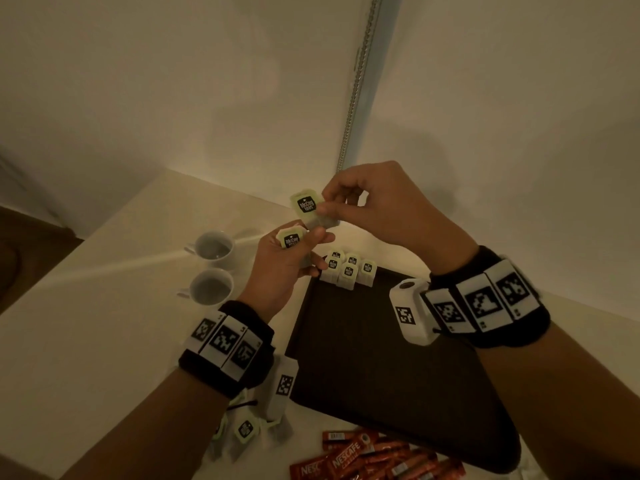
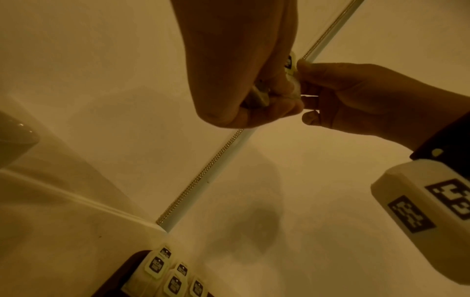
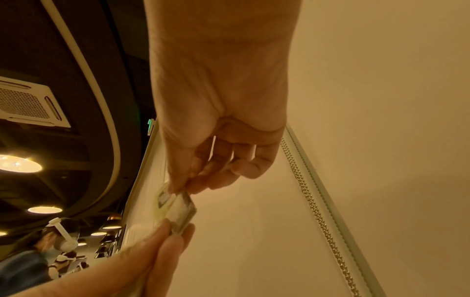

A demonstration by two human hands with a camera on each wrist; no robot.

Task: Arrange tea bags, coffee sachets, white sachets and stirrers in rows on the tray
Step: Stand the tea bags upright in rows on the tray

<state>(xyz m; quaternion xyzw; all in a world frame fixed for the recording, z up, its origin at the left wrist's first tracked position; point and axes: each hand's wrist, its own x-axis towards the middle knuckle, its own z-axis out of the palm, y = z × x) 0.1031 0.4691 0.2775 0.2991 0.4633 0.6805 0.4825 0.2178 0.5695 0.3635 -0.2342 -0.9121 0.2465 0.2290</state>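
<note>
Both hands are raised above the far left corner of the dark tray (image 1: 381, 358). My right hand (image 1: 367, 202) pinches a tea bag (image 1: 306, 206) with a pale green tag between thumb and forefinger. Just below it, my left hand (image 1: 294, 258) grips another tea bag (image 1: 290, 239) of the same kind, and its thumb touches the lower end of the right hand's bag. Several tea bags (image 1: 348, 270) stand in a cluster at the tray's far edge; the left wrist view shows them too (image 2: 175, 281). The right wrist view shows the pinched tea bag (image 3: 178, 207).
Two white cups (image 1: 213, 249) (image 1: 209, 287) stand left of the tray. Loose tea bags (image 1: 246, 429) lie near the left wrist. Red coffee sachets (image 1: 367, 455) lie at the near edge. A wall with a bead chain (image 1: 355, 81) rises behind the table.
</note>
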